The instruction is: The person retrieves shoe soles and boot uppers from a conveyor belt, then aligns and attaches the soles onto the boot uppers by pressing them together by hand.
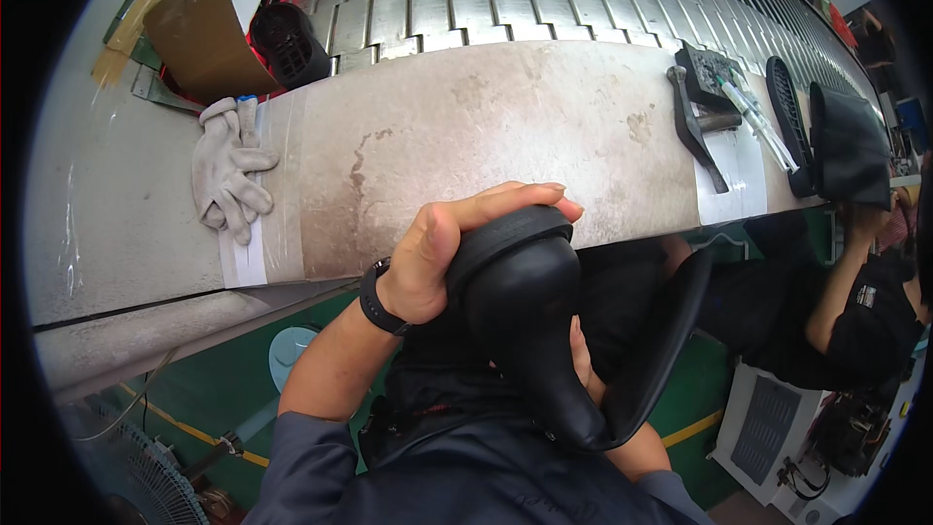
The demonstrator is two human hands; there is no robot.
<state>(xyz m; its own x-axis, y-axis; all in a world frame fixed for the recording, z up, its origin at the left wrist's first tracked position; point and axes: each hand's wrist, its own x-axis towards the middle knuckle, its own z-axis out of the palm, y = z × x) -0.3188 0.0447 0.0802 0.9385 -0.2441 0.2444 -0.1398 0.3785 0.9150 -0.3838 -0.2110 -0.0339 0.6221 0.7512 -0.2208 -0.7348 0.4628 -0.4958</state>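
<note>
A black boot (525, 297) with a thick rim of sole is held up in front of my body, below the table's near edge. My left hand (437, 253), a dark band on its wrist, curves over the sole end with its fingers along the top. Behind the boot, my right hand (581, 355) shows only some fingers and part of the palm and grips it from the right. The boot narrows downward, and a long dark flap-like part (666, 350) rises from its lower end toward the right.
On the worn table (486, 126) lie grey-white gloves (229, 170) at left and a hammer (695, 126), dark block (705, 68) and clear tubes (763, 126) at right. Beyond stand a loose black sole (785, 117) and another boot (847, 141) by a co-worker's arm (841, 282). A slatted metal conveyor (486, 0) runs behind.
</note>
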